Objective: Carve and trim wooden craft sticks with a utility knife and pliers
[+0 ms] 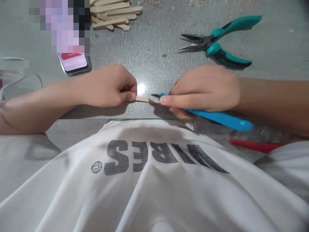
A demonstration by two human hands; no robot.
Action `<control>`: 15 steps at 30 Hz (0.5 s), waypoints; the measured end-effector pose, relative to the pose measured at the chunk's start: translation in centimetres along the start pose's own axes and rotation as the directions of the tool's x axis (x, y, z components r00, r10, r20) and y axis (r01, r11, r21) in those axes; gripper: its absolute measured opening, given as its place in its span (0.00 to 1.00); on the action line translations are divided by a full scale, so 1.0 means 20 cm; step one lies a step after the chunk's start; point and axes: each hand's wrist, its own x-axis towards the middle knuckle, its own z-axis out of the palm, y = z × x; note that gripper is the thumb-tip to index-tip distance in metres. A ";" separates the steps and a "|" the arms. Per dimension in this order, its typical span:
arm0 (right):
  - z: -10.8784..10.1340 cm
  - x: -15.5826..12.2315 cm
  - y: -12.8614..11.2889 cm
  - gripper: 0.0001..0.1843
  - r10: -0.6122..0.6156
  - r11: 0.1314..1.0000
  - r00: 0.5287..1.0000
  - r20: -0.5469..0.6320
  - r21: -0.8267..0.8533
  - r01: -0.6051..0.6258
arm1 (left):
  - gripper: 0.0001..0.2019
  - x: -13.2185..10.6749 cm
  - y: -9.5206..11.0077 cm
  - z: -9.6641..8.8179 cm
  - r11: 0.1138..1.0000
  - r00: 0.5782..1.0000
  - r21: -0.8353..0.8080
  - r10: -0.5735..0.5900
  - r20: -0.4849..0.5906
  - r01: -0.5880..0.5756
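Left hand: the left hand (108,85) is curled into a fist, thumb and fingers pinching one end of a wooden stick (145,99).
Stick: it lies flat and low over the table's (154,54) near edge, right between the two hands, poking out to the right of the left fist.
Right hand: the right hand (205,88) is wrapped around a blue knife (217,117), forefinger stretched along the top, handle trailing out to the right.
Blade: the dark tip (154,95) points left and seems to touch the stick's free end, though the hand is blurred here.
Pliers: teal-handled pliers (217,42) lie farther back on the right, jaws pointing left.
Far edge: a pile of sticks (113,14) sits well apart.
Phone: a phone (74,62) lies behind the left hand, screen lit.
Near right: a red object (253,145) sits under the right forearm.
Foreground: a white shirt (154,193) with dark lettering.
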 end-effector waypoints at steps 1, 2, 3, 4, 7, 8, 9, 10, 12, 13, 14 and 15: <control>0.00 0.02 -0.02 0.24 0.000 1.000 1.000 -0.008 -0.005 0.000 | 0.15 -0.01 0.01 0.00 1.000 1.000 0.004 0.012 -0.009 -0.012; 0.01 0.04 -0.05 0.25 0.000 1.000 1.000 -0.015 -0.009 0.000 | 0.15 -0.01 0.01 0.01 1.000 0.999 0.011 0.026 -0.021 -0.026; 0.02 0.06 -0.07 0.27 0.000 1.000 1.000 -0.021 -0.014 -0.001 | 0.15 -0.02 0.02 0.01 0.999 0.999 0.021 0.040 -0.036 -0.039; 0.02 0.08 -0.09 0.28 -0.001 1.000 1.000 -0.022 -0.019 0.000 | 0.16 -0.03 0.03 0.02 0.998 0.997 0.032 0.054 -0.052 -0.052; 0.03 0.13 -0.10 0.28 -0.042 0.997 0.999 0.015 -0.065 0.043 | 0.15 -0.05 0.05 0.03 0.996 0.995 0.059 0.069 -0.070 -0.065; 0.02 0.15 -0.10 0.26 -0.069 0.993 0.997 0.041 -0.093 0.073 | 0.15 -0.06 0.05 0.04 0.996 0.995 0.064 0.066 -0.069 -0.062; 0.02 0.16 -0.09 0.24 -0.101 0.986 0.992 0.070 -0.128 0.109 | 0.15 -0.06 0.06 0.04 0.996 0.996 0.067 0.061 -0.067 -0.056; 0.02 0.16 -0.08 0.23 -0.134 0.975 0.986 0.095 -0.167 0.149 | 0.15 -0.06 0.07 0.04 0.996 0.997 0.068 0.054 -0.063 -0.049; 0.01 0.18 -0.07 0.22 -0.191 0.945 0.975 0.117 -0.246 0.215 | 0.15 -0.07 0.07 0.03 0.997 0.997 0.066 0.044 -0.057 -0.041; 0.01 0.18 -0.07 0.22 -0.215 0.930 0.970 0.116 -0.280 0.239 | 0.15 -0.07 0.08 0.03 0.997 0.997 0.062 0.046 -0.056 -0.042; 0.01 0.18 -0.07 0.22 -0.237 0.915 0.965 0.110 -0.310 0.260 | 0.14 -0.07 0.07 0.03 0.997 0.997 0.056 0.050 -0.057 -0.047; 0.01 0.19 -0.07 0.21 -0.255 0.900 0.962 0.101 -0.339 0.274 | 0.14 -0.07 0.07 0.04 0.997 0.997 0.049 0.055 -0.057 -0.052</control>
